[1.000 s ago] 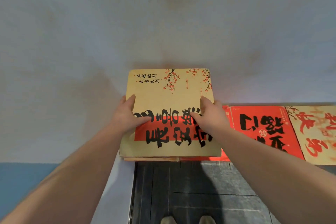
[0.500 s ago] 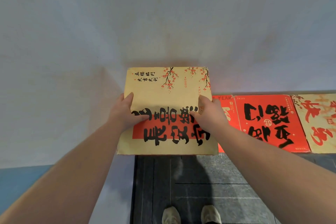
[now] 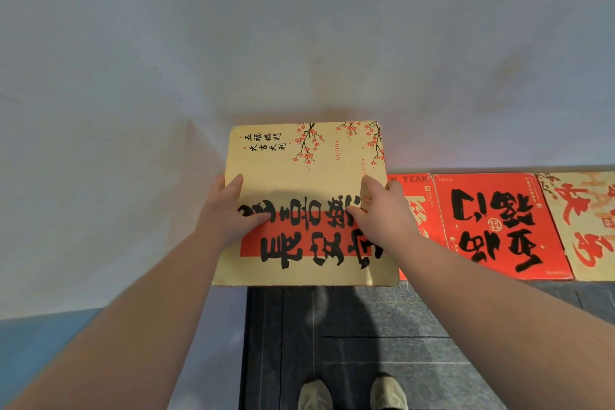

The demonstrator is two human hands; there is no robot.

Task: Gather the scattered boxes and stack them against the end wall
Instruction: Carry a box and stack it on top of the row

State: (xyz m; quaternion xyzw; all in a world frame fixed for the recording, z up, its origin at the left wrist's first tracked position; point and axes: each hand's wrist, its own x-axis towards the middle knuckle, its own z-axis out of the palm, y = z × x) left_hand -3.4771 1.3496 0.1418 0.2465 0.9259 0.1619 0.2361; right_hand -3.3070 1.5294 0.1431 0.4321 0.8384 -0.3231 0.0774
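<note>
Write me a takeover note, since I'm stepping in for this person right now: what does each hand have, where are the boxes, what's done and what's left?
Left hand: grips the left edge of the tan box, thumb on top.
Right hand: grips its right edge the same way.
The tan box is flat, at the left end of the row by the wall; whether it rests on a stack beneath cannot be seen.
Done: a red box and another tan box already lie along the wall to the right, and a further red box is partly covered.
Left: settle this box, let go, and fetch any others; none show here.
</note>
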